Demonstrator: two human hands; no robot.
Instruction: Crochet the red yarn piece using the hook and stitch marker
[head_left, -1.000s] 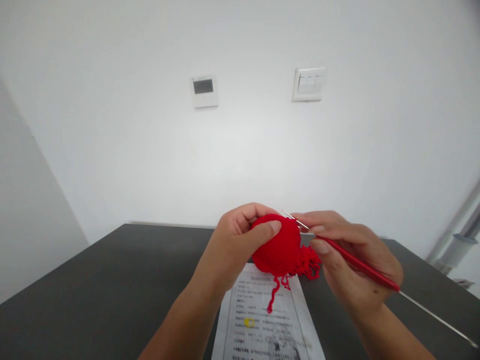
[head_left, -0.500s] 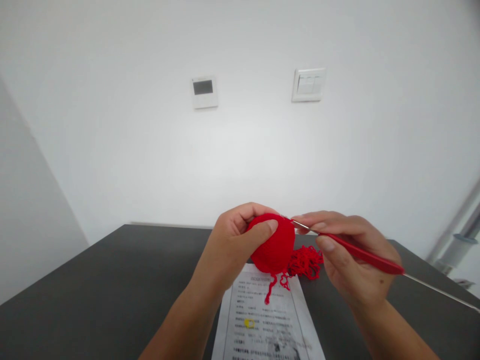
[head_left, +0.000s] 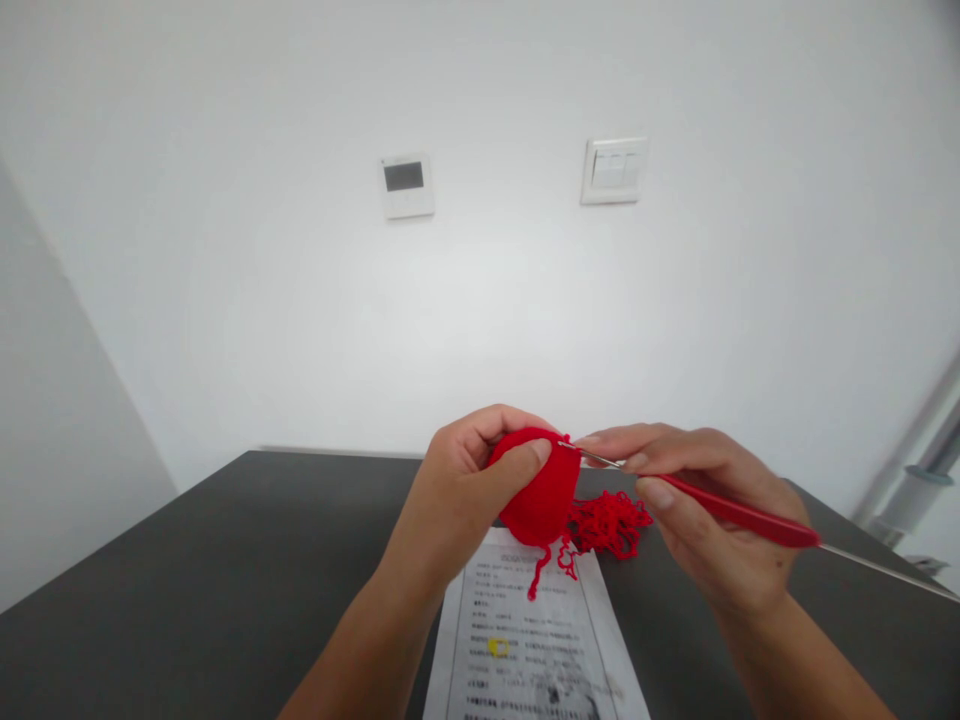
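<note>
Pinching red crocheted piece [head_left: 536, 500] with fingers of left hand [head_left: 463, 490]; gripping hook [head_left: 739, 511] pen-like, slanted across right hand [head_left: 724, 565], between thumb and fingers.

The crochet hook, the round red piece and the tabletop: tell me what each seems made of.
Crochet hook: shiny metal shaft, glossy red grip, probably plastic.
Round red piece: matte, likely yarn, given the fuzzy strands hanging below; fibre unclear.
Tabletop: smooth, dark grey, dull; laminate or painted board, perhaps.
</note>
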